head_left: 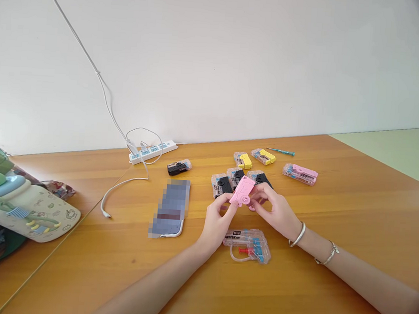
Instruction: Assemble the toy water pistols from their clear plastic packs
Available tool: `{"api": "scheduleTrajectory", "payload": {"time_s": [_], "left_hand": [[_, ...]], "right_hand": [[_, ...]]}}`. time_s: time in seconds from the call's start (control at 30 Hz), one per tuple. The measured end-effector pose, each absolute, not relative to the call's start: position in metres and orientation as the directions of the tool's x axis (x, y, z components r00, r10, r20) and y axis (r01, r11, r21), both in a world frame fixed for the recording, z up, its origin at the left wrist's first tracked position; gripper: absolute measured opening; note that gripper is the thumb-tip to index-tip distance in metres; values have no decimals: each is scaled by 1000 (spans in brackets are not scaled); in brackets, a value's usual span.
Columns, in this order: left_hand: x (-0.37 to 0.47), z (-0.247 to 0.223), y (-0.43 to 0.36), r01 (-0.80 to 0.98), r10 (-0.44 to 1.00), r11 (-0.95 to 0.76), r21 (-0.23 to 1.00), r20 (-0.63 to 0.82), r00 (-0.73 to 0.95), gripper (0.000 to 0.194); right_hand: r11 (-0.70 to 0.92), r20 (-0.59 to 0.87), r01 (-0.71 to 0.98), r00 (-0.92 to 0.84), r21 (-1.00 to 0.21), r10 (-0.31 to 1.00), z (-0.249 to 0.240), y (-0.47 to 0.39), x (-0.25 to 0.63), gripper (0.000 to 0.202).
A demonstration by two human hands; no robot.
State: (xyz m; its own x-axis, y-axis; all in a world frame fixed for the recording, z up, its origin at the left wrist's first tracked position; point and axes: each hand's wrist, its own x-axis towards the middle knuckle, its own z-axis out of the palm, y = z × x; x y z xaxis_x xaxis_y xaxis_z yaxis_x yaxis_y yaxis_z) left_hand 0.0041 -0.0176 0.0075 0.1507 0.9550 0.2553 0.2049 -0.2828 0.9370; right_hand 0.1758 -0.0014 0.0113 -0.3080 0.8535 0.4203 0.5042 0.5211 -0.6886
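Note:
Between both hands a pink plastic piece [243,190] with a round detail is held up over the table. My left hand [218,221] pinches its lower left side. At its right, my right hand [275,210] has its fingers closed around a small pink part [252,207], partly hidden by the fingers. Below them lies a clear water gun [248,245] with blue and red inner parts and a clear tube. Just behind the hands sit clear toys with black covers [222,185], partly hidden by the hands and pink piece.
Two yellow-covered toys [263,156], a teal screwdriver [285,152] and a pink-covered toy [300,174] lie behind and right. Left are another black-covered toy [179,167], a blurred phone [172,209], a power strip [153,152], a white cable [121,183] and a bottle [33,209].

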Motion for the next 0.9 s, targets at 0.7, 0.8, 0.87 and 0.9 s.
{"api": "scheduleTrajectory", "payload": {"time_s": [0.7, 0.8, 0.87, 0.9], "left_hand": [[4, 4, -15, 244, 973, -229, 942, 216, 79, 24], [3, 5, -14, 212, 978, -207, 955, 197, 71, 27], [3, 5, -14, 208, 981, -194, 959, 186, 59, 27], [3, 5, -13, 217, 981, -194, 957, 185, 59, 27]], "right_hand": [[425, 193, 740, -382, -522, 904, 5, 12, 188, 7], [372, 180, 502, -389, -781, 903, 9, 9, 182, 14], [289, 166, 317, -364, -903, 916, 13, 5, 178, 21], [252, 160, 244, -342, -936, 926, 14, 3, 175, 24]]}}
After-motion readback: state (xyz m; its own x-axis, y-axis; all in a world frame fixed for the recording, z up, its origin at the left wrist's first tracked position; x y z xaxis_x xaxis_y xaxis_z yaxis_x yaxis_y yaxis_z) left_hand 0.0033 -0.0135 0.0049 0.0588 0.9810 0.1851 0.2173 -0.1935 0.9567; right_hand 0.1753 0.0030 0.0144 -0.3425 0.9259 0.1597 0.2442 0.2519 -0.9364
